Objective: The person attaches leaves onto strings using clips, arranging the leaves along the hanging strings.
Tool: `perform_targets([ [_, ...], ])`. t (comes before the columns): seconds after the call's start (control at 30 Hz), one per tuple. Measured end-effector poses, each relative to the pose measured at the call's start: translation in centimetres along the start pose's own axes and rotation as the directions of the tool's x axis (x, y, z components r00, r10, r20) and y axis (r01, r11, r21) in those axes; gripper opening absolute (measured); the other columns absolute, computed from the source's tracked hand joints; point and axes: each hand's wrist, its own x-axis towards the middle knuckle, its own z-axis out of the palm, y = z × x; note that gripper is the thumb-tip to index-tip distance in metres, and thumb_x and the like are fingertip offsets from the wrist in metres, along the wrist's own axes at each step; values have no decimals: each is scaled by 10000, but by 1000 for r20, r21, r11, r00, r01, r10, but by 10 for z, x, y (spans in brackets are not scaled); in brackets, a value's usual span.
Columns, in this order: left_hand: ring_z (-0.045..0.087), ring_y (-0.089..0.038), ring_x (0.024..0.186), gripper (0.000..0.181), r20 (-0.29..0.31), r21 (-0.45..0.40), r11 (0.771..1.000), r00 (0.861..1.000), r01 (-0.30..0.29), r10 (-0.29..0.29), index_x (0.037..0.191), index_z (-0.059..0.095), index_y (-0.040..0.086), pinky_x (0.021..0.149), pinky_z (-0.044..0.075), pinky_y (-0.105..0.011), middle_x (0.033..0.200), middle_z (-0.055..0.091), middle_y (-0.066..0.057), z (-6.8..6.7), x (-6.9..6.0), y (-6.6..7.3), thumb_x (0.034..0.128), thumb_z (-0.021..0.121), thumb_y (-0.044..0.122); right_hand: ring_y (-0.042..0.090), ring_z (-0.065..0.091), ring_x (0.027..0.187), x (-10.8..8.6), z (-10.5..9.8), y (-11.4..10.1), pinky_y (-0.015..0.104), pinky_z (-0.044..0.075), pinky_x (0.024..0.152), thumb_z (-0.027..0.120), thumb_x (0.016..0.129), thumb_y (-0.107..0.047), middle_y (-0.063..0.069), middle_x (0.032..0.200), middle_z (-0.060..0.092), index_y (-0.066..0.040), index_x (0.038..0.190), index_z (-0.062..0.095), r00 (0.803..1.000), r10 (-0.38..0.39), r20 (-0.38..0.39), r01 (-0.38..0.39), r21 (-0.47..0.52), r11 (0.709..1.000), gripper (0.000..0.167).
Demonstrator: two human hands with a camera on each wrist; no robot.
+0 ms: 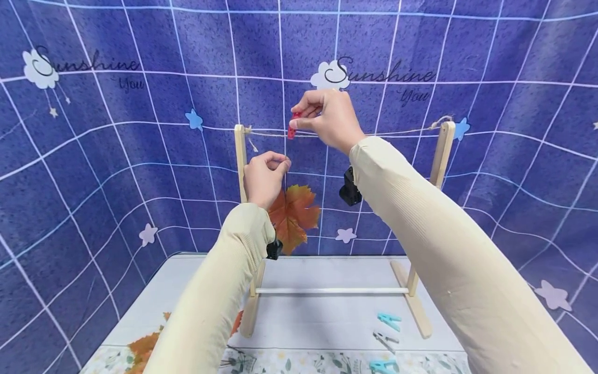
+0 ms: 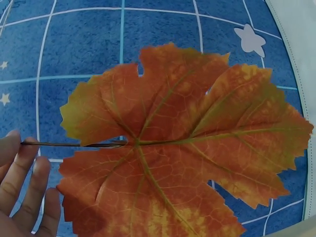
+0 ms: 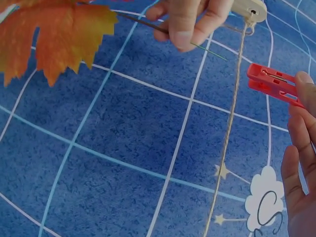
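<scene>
My left hand pinches the stem of an orange-red artificial leaf between thumb and fingers, below the twine. The leaf hangs downward, partly behind that hand's wrist. In the left wrist view its broad face shows veins and yellowish edges, with the thin brown stem running to the fingertips. Higher up, my right hand pinches a red clothespin at one end. The clothespin is beside the twine in the right wrist view, apart from it. A thin green tip of the stem points toward the twine.
Wooden posts carry the twine at both ends, joined low by a white bar. On the white table lie teal clothespins, a grey one and more leaves. A blue gridded cloth hangs behind.
</scene>
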Motion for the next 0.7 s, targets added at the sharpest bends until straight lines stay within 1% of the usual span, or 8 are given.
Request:
perform_targets([
  [0.2,664,-225,892,150,-36,-24,1000,999,2,-3,1022,786,124,808,464,-378,912,779,-50,0,4,-1,950,735,245,100,669,716,9,8,-1,217,513,720,861,815,-78,84,877,758,-30,946,784,1000,5,28,-5,16,1000,158],
  [0.33,652,-229,890,145,-25,-47,999,999,-21,19,1019,785,112,799,454,-372,911,777,-65,0,6,0,954,731,229,102,678,729,11,8,0,219,514,727,853,826,-79,88,895,762,-32,957,786,999,26,40,-26,-2,1000,155],
  [0.43,661,-231,904,148,-20,-49,998,999,-32,31,1025,788,104,807,461,-372,913,775,-78,-1,8,0,949,735,219,103,686,738,12,8,1,215,514,722,853,829,-95,89,906,766,-35,965,789,998,31,55,-30,-29,999,162],
  [0.6,673,-234,948,143,-19,-49,998,999,-35,34,1027,792,104,846,465,-381,909,778,-73,-1,12,1,950,737,211,104,694,742,14,8,1,223,524,729,857,823,-102,88,910,768,-39,967,791,998,37,54,-35,-38,999,170],
  [0.7,658,-230,932,135,-17,-52,998,999,-29,28,1018,791,108,845,449,-372,900,779,-60,2,14,3,960,727,213,97,692,740,15,7,2,224,524,734,856,825,-101,85,913,768,-41,967,790,997,51,55,-49,-46,998,168],
])
